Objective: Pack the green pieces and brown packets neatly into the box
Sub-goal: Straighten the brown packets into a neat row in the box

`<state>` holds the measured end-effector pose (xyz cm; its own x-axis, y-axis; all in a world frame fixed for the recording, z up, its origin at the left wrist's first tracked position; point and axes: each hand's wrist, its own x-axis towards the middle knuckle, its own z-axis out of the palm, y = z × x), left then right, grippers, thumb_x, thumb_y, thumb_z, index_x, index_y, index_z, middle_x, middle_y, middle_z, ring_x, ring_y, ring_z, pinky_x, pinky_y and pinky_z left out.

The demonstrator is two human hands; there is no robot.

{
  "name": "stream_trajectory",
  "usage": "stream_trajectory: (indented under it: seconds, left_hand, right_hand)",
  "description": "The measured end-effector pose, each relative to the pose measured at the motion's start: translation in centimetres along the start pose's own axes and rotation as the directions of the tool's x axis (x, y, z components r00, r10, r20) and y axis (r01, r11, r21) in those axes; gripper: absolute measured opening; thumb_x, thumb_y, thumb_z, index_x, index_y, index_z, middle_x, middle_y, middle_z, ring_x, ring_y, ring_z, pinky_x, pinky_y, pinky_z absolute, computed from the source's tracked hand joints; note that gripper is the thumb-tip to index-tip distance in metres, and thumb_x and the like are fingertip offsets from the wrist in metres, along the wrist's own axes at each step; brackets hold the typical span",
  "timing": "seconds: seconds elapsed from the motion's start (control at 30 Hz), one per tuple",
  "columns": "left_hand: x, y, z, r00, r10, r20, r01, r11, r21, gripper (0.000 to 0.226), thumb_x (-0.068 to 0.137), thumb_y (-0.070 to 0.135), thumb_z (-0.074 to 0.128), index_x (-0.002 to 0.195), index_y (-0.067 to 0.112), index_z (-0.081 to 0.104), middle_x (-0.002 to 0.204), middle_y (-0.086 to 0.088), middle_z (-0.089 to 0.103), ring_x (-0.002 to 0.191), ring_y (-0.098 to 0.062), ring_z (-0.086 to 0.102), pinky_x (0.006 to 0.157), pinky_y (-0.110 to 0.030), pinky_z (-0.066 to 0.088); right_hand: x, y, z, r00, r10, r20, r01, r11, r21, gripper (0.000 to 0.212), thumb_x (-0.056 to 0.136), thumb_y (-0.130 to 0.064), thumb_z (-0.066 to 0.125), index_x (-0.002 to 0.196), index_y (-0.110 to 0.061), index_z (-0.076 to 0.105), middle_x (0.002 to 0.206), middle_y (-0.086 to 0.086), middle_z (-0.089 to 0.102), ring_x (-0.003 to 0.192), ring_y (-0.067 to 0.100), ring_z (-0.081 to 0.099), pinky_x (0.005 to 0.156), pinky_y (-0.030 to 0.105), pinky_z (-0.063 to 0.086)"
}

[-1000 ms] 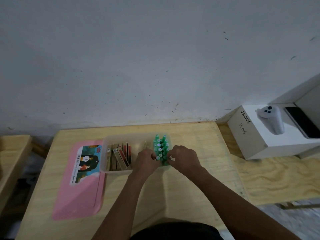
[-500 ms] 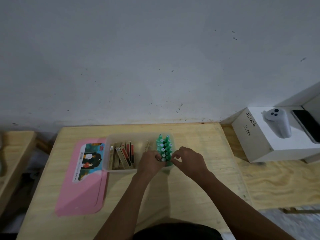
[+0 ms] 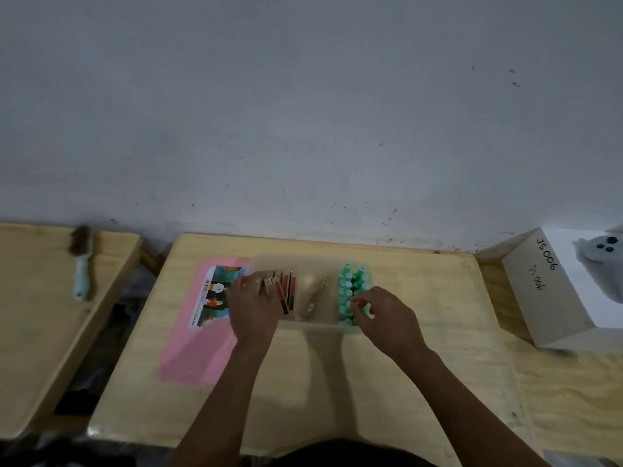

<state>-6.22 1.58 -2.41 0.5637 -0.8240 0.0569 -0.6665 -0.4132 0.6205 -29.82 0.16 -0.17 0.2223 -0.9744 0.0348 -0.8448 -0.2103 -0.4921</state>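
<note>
Head cam: box point(image 3: 313, 326) nearly packed; left hand point(image 3: 253, 306) loosely spread on brown packets point(image 3: 281, 289), right hand point(image 3: 387, 315) pinching green pieces point(image 3: 350, 291); one packet loose mid-box.

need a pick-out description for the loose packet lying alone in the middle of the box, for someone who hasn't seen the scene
Start at the clear plastic box at the back of the middle wooden table. Brown packets stand bunched at its left end under the left hand, and green pieces fill its right end by the right hand. The loose packet leans alone in the gap between them, pale tan and tilted, touching neither group.
</note>
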Motion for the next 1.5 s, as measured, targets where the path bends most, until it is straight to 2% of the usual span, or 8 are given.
stream_trajectory:
  seconds: [0.13,0.37,0.63,0.8,0.93,1.0,1.27,1.5]
  left_hand:
    - [0.7,-3.1,-1.7,0.971,-0.15,0.184,0.162,0.986,-0.048,0.04,0.089,0.023,0.059,0.122,0.0,0.059,0.116,-0.021,0.063,0.109,-0.037,0.06,0.084,-0.04,0.051]
    - [3.3,-4.7,-4.2,0.931,-0.152,0.333,0.17,0.985,-0.026,0.019,0.089,0.012,0.059,0.097,0.002,0.074,0.094,-0.018,0.074,0.085,-0.027,0.067,0.075,-0.029,0.049]
    - [5.4,-5.8,-5.1,0.793,-0.234,0.563,0.399,0.897,-0.19,0.018,0.088,0.006,0.061,0.102,-0.004,0.067,0.089,-0.016,0.066,0.053,-0.012,0.064,0.045,-0.015,0.048]
    - [6.8,-7.0,-4.8,0.733,-0.216,0.645,0.426,0.885,-0.187,0.014,0.087,0.011,0.065,0.098,0.002,0.069,0.092,-0.019,0.07,0.056,-0.017,0.067,0.052,-0.025,0.051]
    - [7.4,-7.4,-5.0,0.708,-0.146,0.691,0.373,0.908,-0.19,0.015,0.088,0.017,0.065,0.094,0.005,0.07,0.091,-0.016,0.073,0.072,-0.029,0.072,0.067,-0.037,0.055]
    - [7.4,-7.3,-5.1,0.714,-0.104,0.692,0.314,0.931,-0.184,0.017,0.09,0.021,0.063,0.093,0.007,0.07,0.09,-0.014,0.074,0.079,-0.031,0.073,0.074,-0.042,0.057]
    - [7.7,-7.5,-5.1,0.71,-0.067,0.701,0.26,0.95,-0.173,0.019,0.09,0.021,0.062,0.101,0.008,0.068,0.094,-0.012,0.073,0.082,-0.027,0.073,0.076,-0.037,0.057]
    - [7.5,-7.7,-5.1,0.699,-0.079,0.711,0.329,0.918,-0.222,0.016,0.087,0.015,0.065,0.101,0.007,0.067,0.102,-0.015,0.07,0.08,-0.023,0.067,0.074,-0.034,0.054]
  right_hand:
    - [0.3,-2.2,-0.1,0.996,-0.083,0.035,0.08,0.994,0.08,0.016,0.089,-0.032,0.062,0.101,-0.029,0.072,0.098,-0.01,0.067,0.087,0.009,0.062,0.066,0.025,0.048]
    - [1.3,-5.2,2.0,0.942,-0.202,0.269,0.156,0.971,0.184,0.022,0.091,-0.035,0.055,0.108,-0.032,0.069,0.102,-0.015,0.065,0.079,-0.002,0.049,0.069,0.021,0.042]
    - [5.6,-11.2,7.3,0.892,0.005,0.452,-0.067,0.99,0.121,0.025,0.087,-0.032,0.057,0.108,-0.031,0.071,0.11,-0.01,0.071,0.102,0.014,0.064,0.081,0.027,0.049]
    - [8.6,-14.8,11.6,0.845,0.163,0.509,-0.176,0.984,-0.023,0.025,0.08,-0.025,0.052,0.086,-0.015,0.074,0.093,0.005,0.072,0.091,0.026,0.068,0.073,0.031,0.053]
    - [9.7,-15.4,13.8,0.863,0.25,0.44,-0.248,0.967,-0.062,0.024,0.079,-0.02,0.055,0.091,-0.009,0.072,0.097,0.011,0.072,0.096,0.029,0.067,0.094,0.04,0.051]
    - [9.8,-15.7,14.1,0.855,0.298,0.424,-0.303,0.951,-0.057,0.022,0.081,-0.02,0.057,0.095,-0.008,0.068,0.101,0.012,0.07,0.099,0.03,0.066,0.092,0.037,0.051]
    - [8.7,-16.1,14.2,0.848,0.42,0.324,-0.429,0.902,-0.045,0.031,0.079,-0.026,0.064,0.104,-0.008,0.062,0.106,0.009,0.068,0.102,0.026,0.064,0.078,0.029,0.049]
    - [8.0,-15.2,12.5,0.805,0.491,0.334,-0.56,0.814,0.154,0.043,0.086,-0.049,0.05,0.073,-0.012,0.069,0.074,0.006,0.068,0.072,0.024,0.066,0.067,0.035,0.054]
